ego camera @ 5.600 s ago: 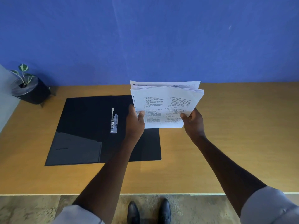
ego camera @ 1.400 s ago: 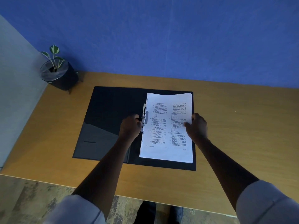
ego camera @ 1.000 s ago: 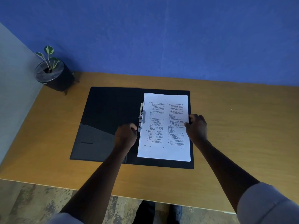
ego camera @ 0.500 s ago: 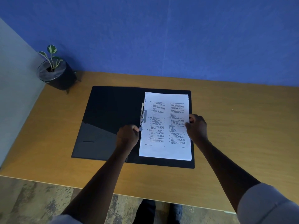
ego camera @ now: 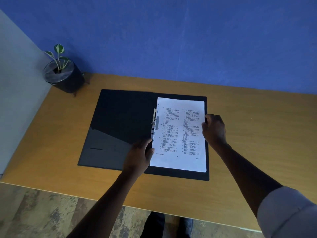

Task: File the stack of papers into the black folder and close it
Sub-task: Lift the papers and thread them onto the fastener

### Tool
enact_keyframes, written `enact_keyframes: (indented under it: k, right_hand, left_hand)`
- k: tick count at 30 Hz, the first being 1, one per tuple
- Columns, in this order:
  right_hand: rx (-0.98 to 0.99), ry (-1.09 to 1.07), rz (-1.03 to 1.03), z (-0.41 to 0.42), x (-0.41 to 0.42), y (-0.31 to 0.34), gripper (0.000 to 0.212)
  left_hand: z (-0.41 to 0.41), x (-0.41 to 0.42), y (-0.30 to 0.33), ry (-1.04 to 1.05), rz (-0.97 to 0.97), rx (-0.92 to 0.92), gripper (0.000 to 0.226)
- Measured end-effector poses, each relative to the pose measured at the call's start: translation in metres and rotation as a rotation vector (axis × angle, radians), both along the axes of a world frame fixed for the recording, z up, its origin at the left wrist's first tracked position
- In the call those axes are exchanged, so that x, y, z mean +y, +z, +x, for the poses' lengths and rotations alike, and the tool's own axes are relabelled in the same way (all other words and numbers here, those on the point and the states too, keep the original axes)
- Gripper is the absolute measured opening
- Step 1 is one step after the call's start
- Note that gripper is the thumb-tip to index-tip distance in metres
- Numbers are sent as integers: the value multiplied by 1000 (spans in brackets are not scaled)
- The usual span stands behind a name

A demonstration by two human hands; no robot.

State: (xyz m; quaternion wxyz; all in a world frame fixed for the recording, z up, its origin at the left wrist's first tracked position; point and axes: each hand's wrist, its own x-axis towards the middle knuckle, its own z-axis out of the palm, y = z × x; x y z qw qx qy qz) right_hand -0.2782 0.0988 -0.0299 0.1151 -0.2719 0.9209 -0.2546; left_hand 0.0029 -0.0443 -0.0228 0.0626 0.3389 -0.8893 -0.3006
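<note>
The black folder [ego camera: 120, 127] lies open and flat on the wooden desk [ego camera: 257, 143]. The stack of printed papers [ego camera: 180, 134] rests on its right half, left edge against the metal clip [ego camera: 154, 124] at the spine. My left hand [ego camera: 139, 157] sits at the stack's lower left edge, thumb touching the paper just below the clip. My right hand [ego camera: 214, 131] holds the stack's right edge, fingers curled over it.
A small potted plant [ego camera: 62, 74] in a dark pot stands at the desk's far left corner, by a grey wall. A blue wall runs behind the desk. The desk's near edge, floor and my shoes [ego camera: 169, 225] show below.
The papers went from held in the air to lying in the folder. Over the last second my left hand slid down from the clip to the stack's lower left edge; my right hand stayed.
</note>
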Motion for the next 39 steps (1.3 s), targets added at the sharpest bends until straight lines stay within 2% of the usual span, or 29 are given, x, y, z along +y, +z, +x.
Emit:
enact_keyframes:
  k: [5, 8, 13, 20, 36, 39]
  right_hand:
    - [33, 207, 13, -14, -35, 16, 49]
    - [56, 365, 110, -23, -65, 20, 56]
    - [85, 531, 282, -32, -106, 19, 56]
    - [132, 559, 371, -36, -121, 4, 63]
    - [132, 535, 297, -31, -124, 2, 65]
    - [71, 539, 297, -33, -124, 6, 69]
  left_hand:
    - [24, 5, -17, -164, 38, -141, 96]
    - [28, 7, -23, -205, -2, -186, 112]
    - [27, 11, -24, -197, -33, -173, 110]
    - [26, 13, -25, -200, -52, -158, 103]
    - [28, 11, -26, -204, -44, -147, 99]
    - [28, 11, -26, -209, -43, -157, 100]
